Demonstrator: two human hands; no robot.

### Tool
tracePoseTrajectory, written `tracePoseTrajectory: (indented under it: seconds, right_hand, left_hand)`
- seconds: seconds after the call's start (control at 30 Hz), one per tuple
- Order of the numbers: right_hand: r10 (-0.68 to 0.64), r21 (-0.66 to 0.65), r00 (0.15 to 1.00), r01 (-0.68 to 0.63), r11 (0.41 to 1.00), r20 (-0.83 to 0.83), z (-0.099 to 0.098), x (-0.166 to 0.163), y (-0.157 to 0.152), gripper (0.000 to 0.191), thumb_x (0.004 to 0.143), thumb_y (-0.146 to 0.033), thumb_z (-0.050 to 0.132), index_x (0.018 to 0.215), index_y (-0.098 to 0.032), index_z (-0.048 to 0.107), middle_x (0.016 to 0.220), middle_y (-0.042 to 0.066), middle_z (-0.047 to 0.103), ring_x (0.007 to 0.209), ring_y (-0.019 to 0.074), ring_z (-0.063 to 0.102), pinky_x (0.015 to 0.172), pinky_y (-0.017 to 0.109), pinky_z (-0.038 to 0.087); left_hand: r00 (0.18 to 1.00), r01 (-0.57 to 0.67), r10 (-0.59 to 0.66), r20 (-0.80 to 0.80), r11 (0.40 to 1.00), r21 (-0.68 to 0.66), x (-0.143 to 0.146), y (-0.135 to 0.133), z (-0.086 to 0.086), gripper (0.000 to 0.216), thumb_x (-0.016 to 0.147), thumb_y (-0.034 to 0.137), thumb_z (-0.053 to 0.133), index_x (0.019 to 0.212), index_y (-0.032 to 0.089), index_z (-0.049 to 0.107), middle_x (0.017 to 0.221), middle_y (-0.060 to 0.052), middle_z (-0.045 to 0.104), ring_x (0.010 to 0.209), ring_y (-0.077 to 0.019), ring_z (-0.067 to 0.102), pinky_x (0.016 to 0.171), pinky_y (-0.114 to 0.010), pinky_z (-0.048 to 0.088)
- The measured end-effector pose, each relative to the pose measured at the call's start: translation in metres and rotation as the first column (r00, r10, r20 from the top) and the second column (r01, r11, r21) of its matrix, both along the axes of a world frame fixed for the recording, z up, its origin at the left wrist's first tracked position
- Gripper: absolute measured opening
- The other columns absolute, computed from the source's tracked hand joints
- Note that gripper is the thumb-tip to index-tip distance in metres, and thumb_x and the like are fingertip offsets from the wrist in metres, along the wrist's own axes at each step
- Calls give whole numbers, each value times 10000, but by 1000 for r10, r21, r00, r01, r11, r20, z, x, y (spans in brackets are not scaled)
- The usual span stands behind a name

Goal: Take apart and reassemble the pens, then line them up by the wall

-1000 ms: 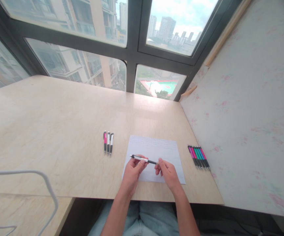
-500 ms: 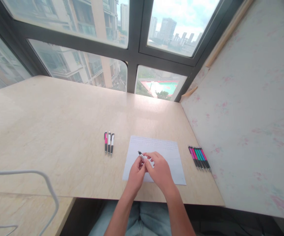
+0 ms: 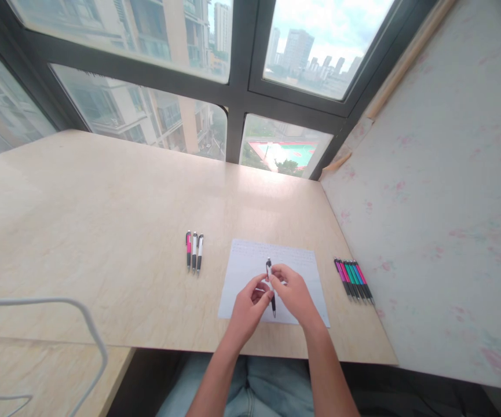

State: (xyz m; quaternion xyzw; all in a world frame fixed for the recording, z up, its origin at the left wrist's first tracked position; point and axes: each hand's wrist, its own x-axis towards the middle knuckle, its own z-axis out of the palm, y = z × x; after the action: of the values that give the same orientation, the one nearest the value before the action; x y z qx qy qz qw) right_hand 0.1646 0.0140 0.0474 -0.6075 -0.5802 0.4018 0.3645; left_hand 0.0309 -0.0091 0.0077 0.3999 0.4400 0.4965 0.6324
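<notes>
A white and black click pen (image 3: 273,307) stands between my hands over the sheet of paper (image 3: 235,272), its tip pointing toward me. My right hand (image 3: 294,294) pinches its upper barrel from the right. My left hand (image 3: 249,304) has its thumb and fingers closed on the pen's middle from the left. Faint handwriting runs across the top of the sheet; the hands hide part of its middle. Left of the paper lie three pens (image 3: 194,253) side by side, one pink and two white, all with black grips.
By the wall on the right lies a row of several coloured pens (image 3: 353,280), purple, pink, green and blue. A white cable (image 3: 89,324) loops over the desk (image 3: 102,231) at the lower left. A window (image 3: 238,87) borders the far edge, and a flowered wall (image 3: 441,220) the right side.
The pen has turned from a slant between my fingers to nearly straight, showing its black grip and tip. Both hands have shifted slightly right.
</notes>
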Motion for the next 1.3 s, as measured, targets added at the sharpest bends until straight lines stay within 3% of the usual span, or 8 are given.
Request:
tracePoseTrajectory:
  seconds: [0.13, 0.33, 0.63, 0.77, 0.87, 1.03, 1.3]
  right_hand:
    - [-125, -124, 965, 99, 987, -229, -11, 23, 3, 308, 818, -369, 559, 1034, -157, 611, 853, 75, 718, 659, 166, 577, 577, 278, 437]
    - [-241, -131, 909, 208, 969, -341, -20, 37, 3, 615, 785, -366, 623, 1345, -174, 455, 845, 53, 717, 713, 169, 581, 630, 280, 446]
    - [-313, -164, 861, 268, 949, -401, -24, 34, 1, 652, 751, -389, 654, 1341, -204, 449, 854, 34, 690, 689, 161, 602, 534, 239, 458]
    - [-322, -164, 814, 277, 947, -483, -22, 30, -3, 765, 679, -374, 740, 1358, -228, 420, 886, 23, 684, 725, 174, 635, 614, 291, 530]
    - [-297, -143, 765, 263, 954, -572, -23, 27, -8, 789, 700, -353, 745, 1391, -254, 377, 921, 22, 675, 756, 174, 646, 707, 356, 557]
    - [-349, -86, 682, 389, 917, -642, -19, 19, -18, 738, 740, -351, 728, 1386, -278, 378, 958, 22, 654, 779, 160, 639, 756, 387, 564]
    - [-337, 6, 692, 443, 897, -638, -17, 0, -21, 732, 767, -338, 710, 1389, -279, 329, 987, 31, 653, 819, 175, 658, 780, 421, 574]
  left_hand:
    - [1000, -6, 6, 5, 1000, -28, -2, 2, -5, 314, 747, 342, 695, 1019, 186, 680, 782, -39, 668, 701, -187, 655, 647, -281, 508]
    - [995, -11, 6, -104, 999, -41, -2, 5, -13, 292, 768, 370, 651, 982, 172, 649, 796, -40, 685, 734, -195, 672, 677, -306, 522]
    - [983, 18, -15, -185, 1000, 12, -2, 4, -17, 223, 799, 351, 618, 930, 173, 646, 828, -53, 702, 763, -205, 677, 726, -332, 530]
    - [984, 22, -21, -179, 1000, 2, -1, 4, -14, 219, 794, 347, 622, 921, 170, 641, 818, -48, 698, 754, -201, 676, 721, -329, 532]
    - [987, -4, 1, -162, 1000, -22, -2, 4, -10, 230, 786, 355, 629, 919, 168, 643, 823, -49, 700, 762, -201, 680, 713, -319, 531]
    - [988, -54, 49, -146, 998, -29, -6, 5, -3, 253, 805, 377, 608, 927, 160, 648, 829, -67, 712, 767, -202, 682, 694, -305, 519]
    - [968, 76, -49, -245, 992, 102, -2, -1, 0, 179, 812, 331, 627, 890, 180, 684, 811, -45, 703, 740, -187, 640, 699, -293, 499]
